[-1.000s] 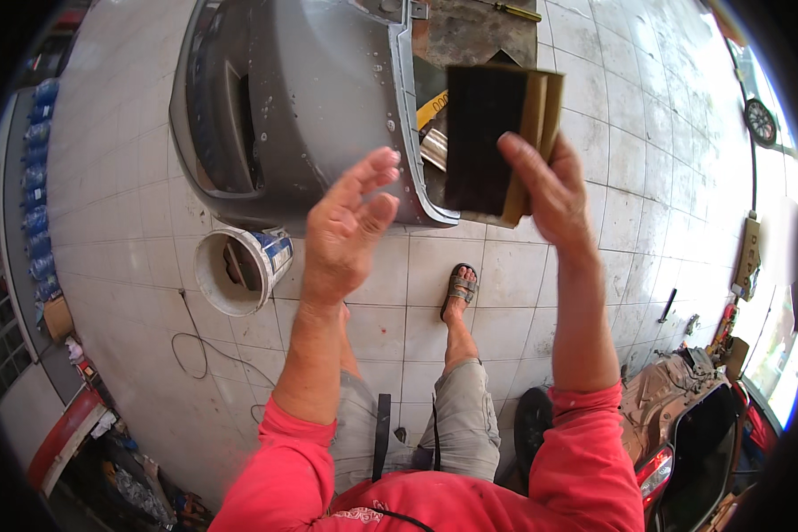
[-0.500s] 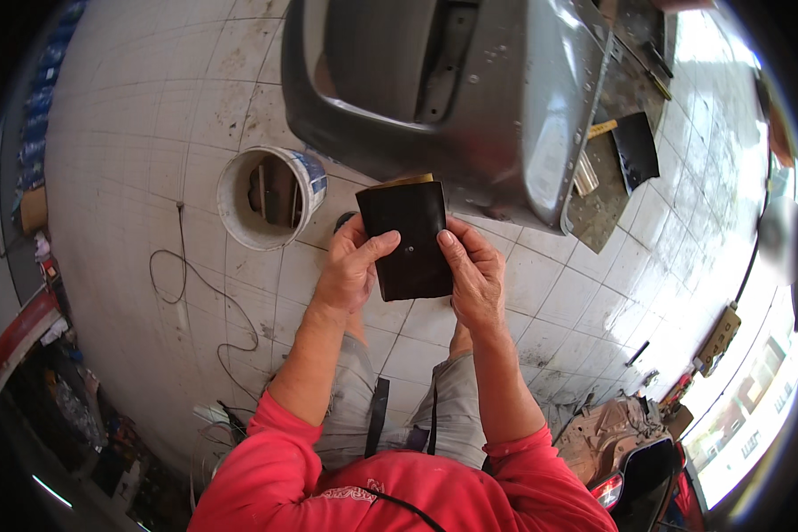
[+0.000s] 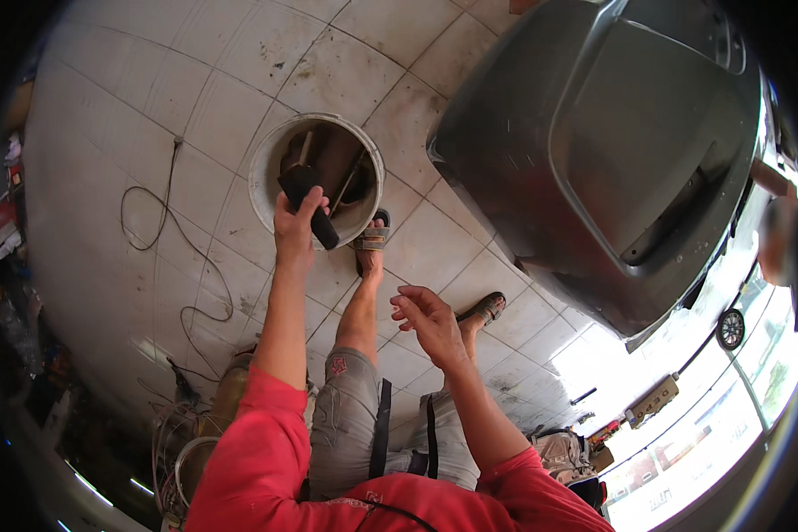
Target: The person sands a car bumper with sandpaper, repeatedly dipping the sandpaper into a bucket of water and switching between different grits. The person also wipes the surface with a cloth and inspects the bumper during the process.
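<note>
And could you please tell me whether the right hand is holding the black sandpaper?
No, the left hand grips the black sandpaper, while the right hand hangs apart with nothing visible in it.

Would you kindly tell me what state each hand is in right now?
Left hand: closed on a flat, dark rectangular pad.
Right hand: open, loosely curled, empty.

Seeing pale floor tiles (image 3: 417, 133) pretty much everywhere, with dark grout lines, brown smudges up top and darker grime toward the lower right. Getting loads of white light from a big bright opening (image 3: 683, 461) at lower right, can't tell if window or doorway, washing out the floor nearby. Way dimmer along the left edge: mostly dark clutter (image 3: 22, 341), plus thin bright streaks (image 3: 89, 483) near the bottom.
</note>
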Action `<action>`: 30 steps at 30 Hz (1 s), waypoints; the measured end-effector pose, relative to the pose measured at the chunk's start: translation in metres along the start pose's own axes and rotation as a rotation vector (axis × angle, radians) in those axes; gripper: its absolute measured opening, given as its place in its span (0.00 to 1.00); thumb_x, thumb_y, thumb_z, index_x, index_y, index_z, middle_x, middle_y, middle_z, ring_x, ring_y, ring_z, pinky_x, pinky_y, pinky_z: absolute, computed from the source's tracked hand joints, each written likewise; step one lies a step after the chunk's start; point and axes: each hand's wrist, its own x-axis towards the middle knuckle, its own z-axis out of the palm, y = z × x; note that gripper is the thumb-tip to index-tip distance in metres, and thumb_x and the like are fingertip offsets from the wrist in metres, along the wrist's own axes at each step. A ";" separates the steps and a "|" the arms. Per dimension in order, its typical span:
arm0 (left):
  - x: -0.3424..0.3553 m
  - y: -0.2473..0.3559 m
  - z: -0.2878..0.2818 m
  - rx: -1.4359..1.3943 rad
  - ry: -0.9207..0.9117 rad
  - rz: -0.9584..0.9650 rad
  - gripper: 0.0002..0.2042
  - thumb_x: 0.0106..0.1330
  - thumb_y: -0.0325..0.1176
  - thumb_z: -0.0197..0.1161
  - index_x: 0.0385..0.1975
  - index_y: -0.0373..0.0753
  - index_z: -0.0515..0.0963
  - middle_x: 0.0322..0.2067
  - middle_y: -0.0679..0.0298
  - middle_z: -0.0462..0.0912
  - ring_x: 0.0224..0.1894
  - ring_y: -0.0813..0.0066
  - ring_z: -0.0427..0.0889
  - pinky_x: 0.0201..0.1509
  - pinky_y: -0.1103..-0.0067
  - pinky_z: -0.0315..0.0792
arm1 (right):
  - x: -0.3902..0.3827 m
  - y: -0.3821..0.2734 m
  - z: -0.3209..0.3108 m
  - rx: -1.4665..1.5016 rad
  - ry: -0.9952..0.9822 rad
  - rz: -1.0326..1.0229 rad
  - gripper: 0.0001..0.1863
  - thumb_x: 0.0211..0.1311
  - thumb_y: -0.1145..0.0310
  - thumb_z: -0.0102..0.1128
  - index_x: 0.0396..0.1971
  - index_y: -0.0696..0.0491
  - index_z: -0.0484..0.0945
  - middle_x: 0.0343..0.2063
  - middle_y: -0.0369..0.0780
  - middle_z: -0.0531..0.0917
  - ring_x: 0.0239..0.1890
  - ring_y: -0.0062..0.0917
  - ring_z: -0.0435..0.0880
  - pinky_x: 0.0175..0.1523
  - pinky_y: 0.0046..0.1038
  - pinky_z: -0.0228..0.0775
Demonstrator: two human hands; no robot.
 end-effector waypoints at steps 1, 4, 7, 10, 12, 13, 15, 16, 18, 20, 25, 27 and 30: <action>0.046 -0.032 -0.022 0.193 0.132 -0.010 0.29 0.70 0.45 0.79 0.60 0.33 0.74 0.48 0.59 0.84 0.48 0.67 0.86 0.57 0.72 0.81 | 0.004 0.014 -0.010 -0.028 0.044 0.050 0.22 0.81 0.58 0.64 0.63 0.58 0.79 0.48 0.38 0.90 0.43 0.20 0.88 0.48 0.25 0.80; 0.141 -0.120 -0.040 0.958 0.158 0.253 0.39 0.76 0.60 0.64 0.68 0.26 0.70 0.64 0.36 0.78 0.66 0.39 0.78 0.72 0.57 0.71 | 0.003 0.063 -0.056 -0.088 0.185 0.210 0.23 0.81 0.59 0.64 0.63 0.59 0.79 0.48 0.39 0.90 0.43 0.21 0.89 0.48 0.25 0.80; 0.206 -0.191 -0.018 1.183 0.009 0.683 0.34 0.79 0.57 0.61 0.69 0.29 0.73 0.67 0.34 0.77 0.66 0.32 0.79 0.68 0.52 0.75 | -0.021 0.120 -0.112 -0.124 0.318 0.350 0.23 0.81 0.58 0.63 0.63 0.59 0.79 0.47 0.39 0.90 0.42 0.22 0.89 0.47 0.26 0.81; 0.280 -0.225 -0.036 1.495 -0.358 0.919 0.23 0.82 0.49 0.56 0.66 0.39 0.78 0.62 0.35 0.79 0.57 0.32 0.83 0.64 0.51 0.76 | -0.057 0.156 -0.134 -0.177 0.425 0.488 0.23 0.80 0.56 0.64 0.62 0.59 0.80 0.46 0.39 0.89 0.42 0.22 0.89 0.46 0.27 0.81; 0.296 -0.219 -0.040 1.567 -0.346 0.753 0.22 0.80 0.47 0.60 0.65 0.39 0.79 0.60 0.42 0.82 0.55 0.39 0.84 0.60 0.55 0.78 | -0.078 0.165 -0.146 -0.213 0.501 0.504 0.22 0.79 0.57 0.66 0.61 0.57 0.81 0.44 0.40 0.89 0.41 0.24 0.89 0.46 0.29 0.83; 0.296 -0.210 -0.043 1.559 -0.302 0.658 0.22 0.79 0.46 0.62 0.64 0.39 0.80 0.59 0.45 0.83 0.53 0.43 0.85 0.57 0.57 0.79 | -0.090 0.165 -0.148 -0.300 0.555 0.386 0.23 0.77 0.58 0.68 0.61 0.57 0.81 0.43 0.40 0.89 0.41 0.25 0.90 0.45 0.29 0.83; 0.276 -0.188 -0.054 1.376 -0.153 0.442 0.21 0.77 0.45 0.65 0.63 0.39 0.81 0.56 0.51 0.85 0.51 0.50 0.87 0.53 0.61 0.81 | -0.105 0.147 -0.162 -0.498 0.643 0.146 0.24 0.73 0.59 0.72 0.62 0.57 0.81 0.41 0.42 0.89 0.40 0.27 0.90 0.44 0.30 0.83; 0.257 -0.173 -0.059 1.214 -0.092 0.333 0.21 0.75 0.44 0.67 0.62 0.39 0.81 0.55 0.54 0.86 0.49 0.54 0.88 0.51 0.62 0.81 | -0.112 0.133 -0.170 -0.581 0.792 0.026 0.25 0.69 0.64 0.74 0.62 0.55 0.80 0.42 0.43 0.89 0.41 0.29 0.90 0.46 0.31 0.82; 0.198 -0.139 -0.059 0.755 -0.057 0.098 0.21 0.73 0.42 0.71 0.60 0.39 0.82 0.53 0.61 0.89 0.46 0.61 0.90 0.46 0.66 0.83 | -0.133 0.099 -0.195 -0.602 1.123 -0.228 0.23 0.69 0.68 0.74 0.62 0.53 0.80 0.40 0.39 0.86 0.42 0.29 0.86 0.47 0.32 0.81; 0.116 -0.075 -0.044 0.416 -0.067 -0.124 0.20 0.71 0.40 0.74 0.58 0.40 0.81 0.45 0.68 0.84 0.42 0.76 0.87 0.44 0.76 0.81 | -0.152 0.043 -0.214 -0.532 1.356 -0.429 0.26 0.70 0.70 0.74 0.65 0.54 0.78 0.47 0.40 0.83 0.49 0.29 0.83 0.55 0.33 0.78; -0.079 0.042 0.072 0.250 -0.334 0.156 0.23 0.77 0.34 0.70 0.69 0.35 0.76 0.50 0.64 0.87 0.47 0.74 0.88 0.50 0.79 0.81 | -0.167 -0.075 -0.248 -0.594 1.260 -0.906 0.50 0.60 0.53 0.84 0.76 0.58 0.68 0.70 0.49 0.75 0.70 0.41 0.76 0.74 0.42 0.68; -0.151 0.079 0.166 0.393 -0.597 0.451 0.32 0.72 0.35 0.76 0.73 0.34 0.73 0.59 0.61 0.81 0.58 0.70 0.82 0.64 0.73 0.77 | -0.150 -0.104 -0.256 -0.638 1.199 -0.864 0.56 0.53 0.43 0.86 0.75 0.56 0.68 0.68 0.49 0.75 0.70 0.46 0.74 0.76 0.45 0.66; -0.203 0.125 0.309 0.760 -0.814 1.165 0.37 0.61 0.43 0.84 0.69 0.37 0.79 0.58 0.54 0.82 0.61 0.56 0.80 0.67 0.64 0.75 | -0.122 -0.112 -0.268 -0.796 1.276 -0.888 0.60 0.45 0.34 0.86 0.74 0.54 0.70 0.65 0.48 0.76 0.68 0.47 0.74 0.74 0.47 0.67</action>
